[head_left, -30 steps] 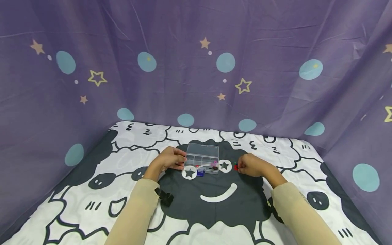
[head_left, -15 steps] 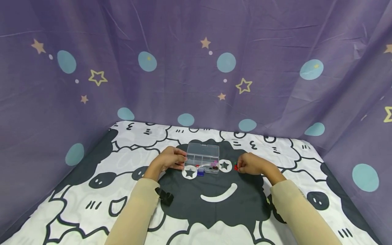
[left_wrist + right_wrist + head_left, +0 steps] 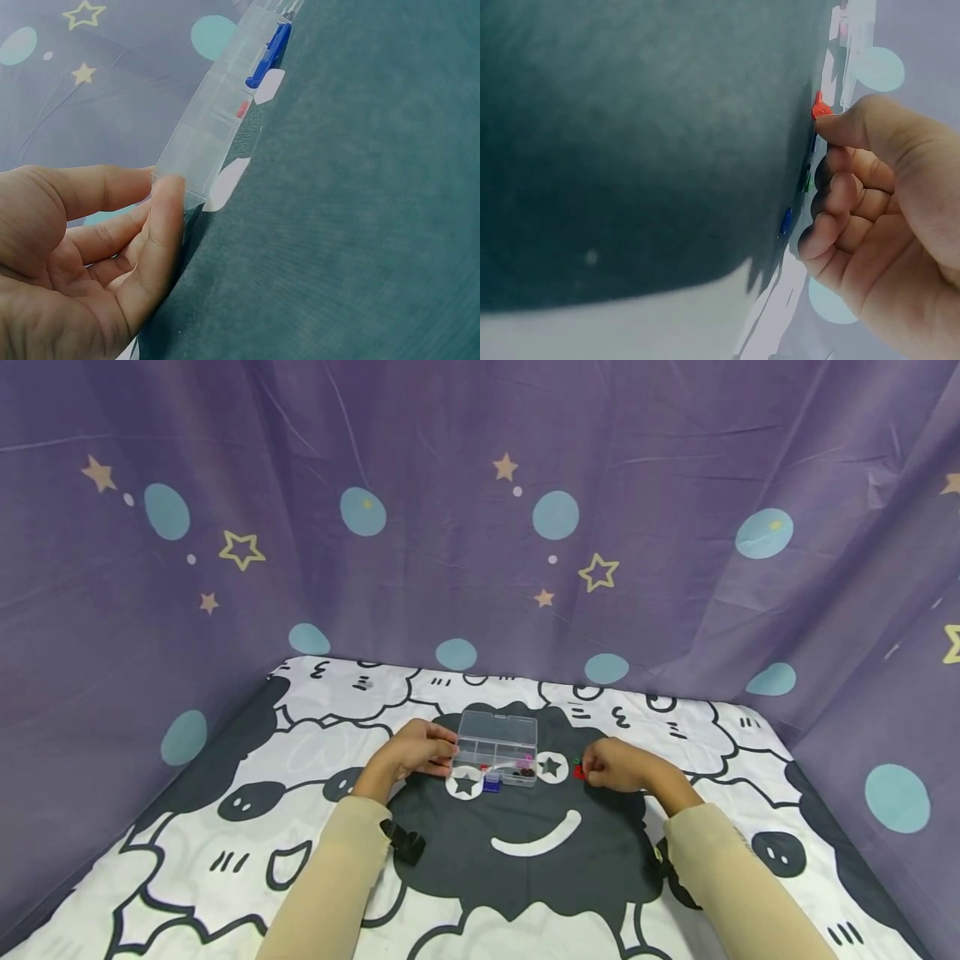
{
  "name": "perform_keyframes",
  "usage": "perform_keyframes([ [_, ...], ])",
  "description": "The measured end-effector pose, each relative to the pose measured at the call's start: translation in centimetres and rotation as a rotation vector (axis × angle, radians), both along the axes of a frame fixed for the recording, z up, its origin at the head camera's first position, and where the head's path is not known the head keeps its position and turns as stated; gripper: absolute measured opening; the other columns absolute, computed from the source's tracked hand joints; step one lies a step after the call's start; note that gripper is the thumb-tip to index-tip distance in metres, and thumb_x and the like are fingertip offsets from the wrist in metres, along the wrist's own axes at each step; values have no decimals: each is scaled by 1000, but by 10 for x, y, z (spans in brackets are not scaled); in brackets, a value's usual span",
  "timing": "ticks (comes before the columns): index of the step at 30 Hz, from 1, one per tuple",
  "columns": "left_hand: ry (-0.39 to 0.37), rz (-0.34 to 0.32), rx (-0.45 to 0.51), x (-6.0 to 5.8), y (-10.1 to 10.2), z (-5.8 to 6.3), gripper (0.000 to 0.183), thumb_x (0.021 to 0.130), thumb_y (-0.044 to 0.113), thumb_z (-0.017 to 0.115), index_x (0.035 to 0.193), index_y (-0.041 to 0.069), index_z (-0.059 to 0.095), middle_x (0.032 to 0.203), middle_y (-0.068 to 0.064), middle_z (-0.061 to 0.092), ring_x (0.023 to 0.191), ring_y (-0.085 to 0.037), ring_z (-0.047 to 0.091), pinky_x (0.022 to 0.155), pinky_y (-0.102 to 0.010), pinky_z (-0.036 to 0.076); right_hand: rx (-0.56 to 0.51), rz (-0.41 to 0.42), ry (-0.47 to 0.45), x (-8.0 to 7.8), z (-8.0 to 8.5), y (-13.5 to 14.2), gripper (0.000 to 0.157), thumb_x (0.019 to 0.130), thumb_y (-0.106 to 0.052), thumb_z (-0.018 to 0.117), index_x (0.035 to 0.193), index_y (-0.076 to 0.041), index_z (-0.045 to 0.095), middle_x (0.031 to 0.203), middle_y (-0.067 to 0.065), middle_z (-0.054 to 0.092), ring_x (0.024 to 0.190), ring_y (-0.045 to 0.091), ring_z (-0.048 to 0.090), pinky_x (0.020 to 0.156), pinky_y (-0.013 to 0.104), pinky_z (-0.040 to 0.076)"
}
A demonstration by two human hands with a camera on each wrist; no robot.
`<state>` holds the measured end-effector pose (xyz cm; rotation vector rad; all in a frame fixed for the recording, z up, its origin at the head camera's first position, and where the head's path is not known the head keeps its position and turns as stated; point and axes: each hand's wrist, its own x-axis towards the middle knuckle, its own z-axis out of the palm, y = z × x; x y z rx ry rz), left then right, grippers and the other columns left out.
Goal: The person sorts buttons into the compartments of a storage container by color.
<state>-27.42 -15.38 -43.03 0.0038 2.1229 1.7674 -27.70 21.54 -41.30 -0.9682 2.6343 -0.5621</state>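
My left hand [image 3: 416,750] grips the left end of a clear plastic compartment box [image 3: 474,748], thumb and fingers at its corner in the left wrist view. The box's lid [image 3: 498,727] stands raised at the back, and a blue latch [image 3: 491,784] hangs at its front. Inside are small pink pieces [image 3: 526,760], dark pieces [image 3: 527,772] and a red one. Right of the box, my right hand [image 3: 618,765] pinches a small red piece [image 3: 820,109] between thumb and forefinger, low over the dark cloth. Its other fingers are curled, and the fingertips hide part of the piece.
A small blue piece [image 3: 786,222] and a green piece [image 3: 806,180] lie on the cloth near my right hand. The table wears a sheep-printed cloth [image 3: 525,885]. A purple curtain [image 3: 465,585] with stars rises behind it.
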Motion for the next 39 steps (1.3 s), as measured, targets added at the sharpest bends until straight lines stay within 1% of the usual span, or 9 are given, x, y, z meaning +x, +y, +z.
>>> perform_keyframes([
  [3, 0, 0, 2, 0, 0, 0, 30, 88, 5, 67, 117, 0, 61, 100, -19, 60, 73, -25, 65, 68, -38, 61, -14, 8, 17, 1, 1, 1, 8, 82, -2, 61, 80, -10, 64, 69, -6, 58, 58, 7, 49, 53, 22, 45],
  [6, -2, 3, 5, -1, 0, 0, 29, 88, 5, 67, 116, 0, 62, 99, -19, 61, 72, -25, 65, 68, -38, 61, -28, 6, 21, 2, 0, 0, 10, 83, -2, 61, 79, -11, 63, 66, -7, 56, 56, 6, 48, 52, 21, 43],
  [10, 1, 7, 3, -1, -1, -2, 28, 88, 5, 66, 115, 1, 63, 99, -18, 61, 73, -25, 65, 68, -38, 61, -53, 25, 34, 1, -1, -2, 12, 84, -2, 61, 78, -12, 62, 64, -7, 54, 55, 5, 46, 51, 21, 42],
  [13, 2, 10, 0, -1, -1, -4, 27, 88, 5, 66, 115, 1, 63, 100, -18, 61, 73, -25, 65, 68, -38, 61, -64, 43, 66, -1, -1, -4, 13, 84, -1, 61, 77, -13, 61, 64, -8, 53, 55, 4, 46, 52, 21, 42],
  [17, -2, 13, 2, -2, -1, -5, 27, 87, 5, 67, 114, 1, 63, 100, -18, 61, 73, -25, 65, 68, -38, 61, -81, 47, 110, -2, -2, -6, 13, 85, -3, 62, 77, -13, 60, 62, -9, 52, 55, 3, 45, 52, 20, 42],
  [22, -2, 14, 5, -2, 0, -4, 28, 87, 4, 67, 114, 0, 63, 99, -19, 61, 73, -26, 66, 68, -38, 61, -140, 49, 158, -1, -1, -10, 11, 87, -5, 61, 79, -11, 60, 59, -10, 50, 52, 2, 43, 48, 20, 39],
  [26, -1, 17, 0, -2, 0, -4, 28, 87, 4, 67, 114, 0, 63, 100, -18, 61, 73, -26, 66, 67, -38, 61, -163, 28, 148, -1, 0, -14, 12, 89, -5, 61, 79, -12, 60, 58, -11, 48, 49, 2, 40, 45, 20, 35],
  [32, 0, 20, -4, -2, 0, -3, 28, 87, 5, 68, 114, 1, 63, 102, -18, 62, 75, -26, 66, 67, -38, 61, -195, 25, 141, -4, 3, -23, 12, 90, -3, 59, 80, -10, 59, 56, -9, 48, 47, 4, 38, 43, 20, 35],
  [39, -6, 16, 11, -2, 0, -4, 29, 87, 4, 67, 116, 0, 63, 101, -19, 61, 74, -26, 66, 68, -38, 61, -203, 35, 160, -4, 9, -40, 10, 91, -6, 58, 83, -11, 59, 56, -8, 45, 46, 4, 38, 44, 21, 34],
])
